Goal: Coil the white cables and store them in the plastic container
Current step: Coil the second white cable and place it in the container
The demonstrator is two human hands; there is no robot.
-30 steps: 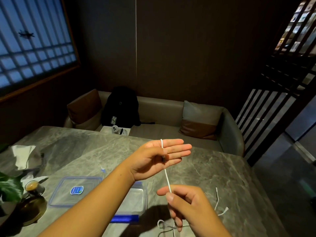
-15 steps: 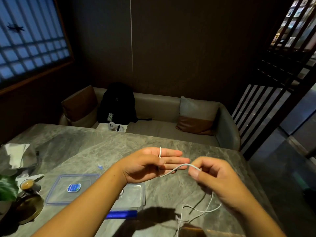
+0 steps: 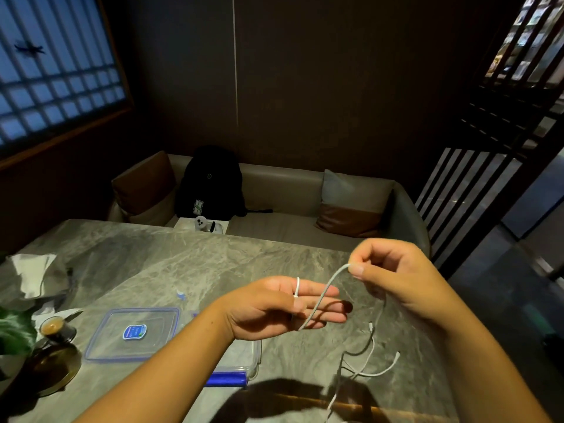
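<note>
My left hand (image 3: 283, 305) is held out flat above the table, fingers straight, with a white cable (image 3: 323, 297) looped round them and one end sticking up by the thumb. My right hand (image 3: 393, 279) pinches the same cable between thumb and forefinger, up and to the right of the left fingers. The rest of the cable hangs down to the table, where more white cable (image 3: 370, 358) lies loose. The clear plastic container (image 3: 253, 355) with a blue clip sits under my left forearm, mostly hidden. Its lid (image 3: 131, 334) lies to its left.
A small glass of coffee (image 3: 52, 326) on a round tray (image 3: 52, 370) stands at the left edge, beside green leaves and crumpled white napkins (image 3: 33, 273). Beyond the grey marble table (image 3: 171, 264) is a sofa with cushions and a black backpack (image 3: 210, 181).
My right hand has risen from low near the table edge to up and right of the left fingers, carrying the cable across the left palm into a loop.
</note>
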